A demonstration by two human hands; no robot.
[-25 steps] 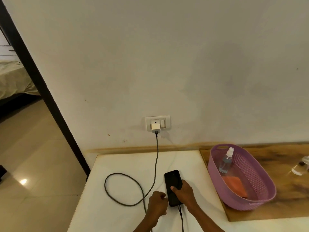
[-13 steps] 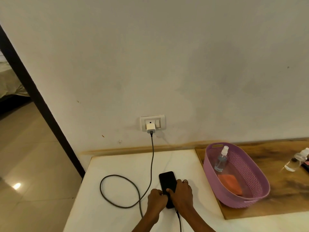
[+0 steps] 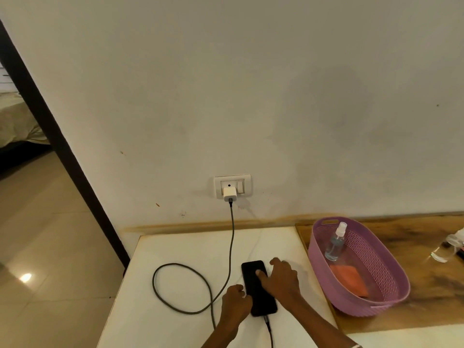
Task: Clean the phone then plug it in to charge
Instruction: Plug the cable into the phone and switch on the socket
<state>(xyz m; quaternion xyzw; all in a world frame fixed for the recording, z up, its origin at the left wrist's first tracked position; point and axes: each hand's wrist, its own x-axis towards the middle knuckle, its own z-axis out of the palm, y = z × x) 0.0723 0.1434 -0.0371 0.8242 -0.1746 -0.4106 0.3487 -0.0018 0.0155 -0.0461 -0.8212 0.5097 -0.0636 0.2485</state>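
Observation:
A black phone [image 3: 262,301] lies flat, screen up, on the white table [image 3: 180,247]. A dark charging cable [image 3: 231,247] runs from the white adapter [image 3: 230,194] in the wall socket [image 3: 233,183], loops on the table and enters the phone's near end. My left hand [image 3: 234,303] is curled with its knuckles against the phone's left edge. My right hand [image 3: 282,280] rests at the phone's right side, thumb on the screen and fingers spread on the table.
A purple basket [image 3: 351,305] stands to the right on a wooden board [image 3: 431,297]. It holds a clear spray bottle [image 3: 335,244] and an orange cloth [image 3: 349,280]. Another clear bottle [image 3: 445,249] lies at the far right. A dark door frame [image 3: 62,151] stands left.
My right hand has loosened from around the phone and spread its fingers, with only the thumb left on the screen. The left hand stays at the phone's left edge.

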